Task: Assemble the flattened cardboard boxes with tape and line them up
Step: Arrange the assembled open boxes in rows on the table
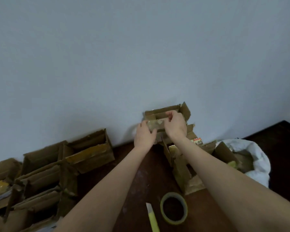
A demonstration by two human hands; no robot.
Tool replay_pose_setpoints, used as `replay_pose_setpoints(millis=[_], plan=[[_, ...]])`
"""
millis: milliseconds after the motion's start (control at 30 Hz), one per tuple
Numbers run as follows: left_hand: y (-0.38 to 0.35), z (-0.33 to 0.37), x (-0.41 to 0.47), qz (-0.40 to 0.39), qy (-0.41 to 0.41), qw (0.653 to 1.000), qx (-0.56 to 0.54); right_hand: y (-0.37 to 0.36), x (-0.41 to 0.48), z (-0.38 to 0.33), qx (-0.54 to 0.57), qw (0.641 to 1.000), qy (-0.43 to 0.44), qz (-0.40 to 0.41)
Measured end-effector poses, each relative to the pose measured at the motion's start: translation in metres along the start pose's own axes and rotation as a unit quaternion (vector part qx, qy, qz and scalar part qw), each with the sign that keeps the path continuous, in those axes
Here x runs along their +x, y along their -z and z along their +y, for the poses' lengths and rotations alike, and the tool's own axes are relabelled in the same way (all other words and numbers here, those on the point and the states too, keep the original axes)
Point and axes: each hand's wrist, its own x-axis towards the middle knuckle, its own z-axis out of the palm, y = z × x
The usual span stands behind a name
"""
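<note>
A small brown cardboard box (162,113) with open top flaps is held up in front of the grey wall. My left hand (145,133) grips its lower left corner. My right hand (175,124) holds its front edge, fingers curled over the rim. Patches of clear tape (155,125) shine on the box's front face. A roll of yellowish tape (174,208) lies on the dark floor between my forearms, with a yellow utility knife (151,218) just left of it.
Several assembled open boxes (89,151) stand lined along the wall at the left. More cardboard pieces (182,171) lie under my right forearm. A white bag (256,158) with cardboard inside sits at the right. The grey wall (141,56) is close ahead.
</note>
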Motion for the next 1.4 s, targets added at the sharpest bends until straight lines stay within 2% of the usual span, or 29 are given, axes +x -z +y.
replay_pose_setpoints(millis=[167, 300, 400, 633, 800, 867, 1000, 1100, 1233, 1400], plan=[[-0.014, 0.014, 0.014, 0.010, 0.071, 0.996, -0.051, 0.030, 0.029, 0.033, 0.013, 0.993, -0.115, 0.034], [-0.019, 0.010, 0.032, -0.019, 0.123, 0.986, -0.110, 0.025, 0.050, 0.050, 0.061, 0.980, -0.185, -0.029], [-0.024, 0.002, 0.036, -0.043, 0.151, 0.969, -0.192, 0.017, 0.059, 0.057, 0.049, 0.985, -0.163, -0.040], [-0.008, -0.012, 0.038, 0.085, 0.212, 0.934, -0.274, 0.014, 0.057, 0.035, 0.057, 0.984, -0.169, 0.009], [0.029, -0.023, 0.031, 0.123, 0.223, 0.915, -0.313, 0.011, 0.045, 0.005, 0.001, 0.994, -0.110, -0.025], [0.043, -0.028, 0.021, 0.117, 0.221, 0.918, -0.307, 0.009, 0.041, -0.004, -0.013, 0.994, -0.100, -0.035], [0.072, -0.045, -0.002, 0.073, 0.154, 0.939, -0.298, -0.002, 0.024, -0.016, 0.007, 0.993, -0.106, -0.047], [0.092, -0.064, -0.014, 0.043, 0.126, 0.965, -0.227, -0.016, 0.005, -0.027, 0.007, 0.993, -0.094, -0.065], [0.102, -0.085, -0.021, 0.048, 0.187, 0.975, -0.106, -0.030, -0.020, -0.043, -0.019, 0.995, -0.052, -0.080], [0.106, -0.087, -0.027, -0.018, 0.265, 0.963, -0.048, -0.026, -0.035, -0.053, -0.031, 0.996, -0.035, -0.071]])
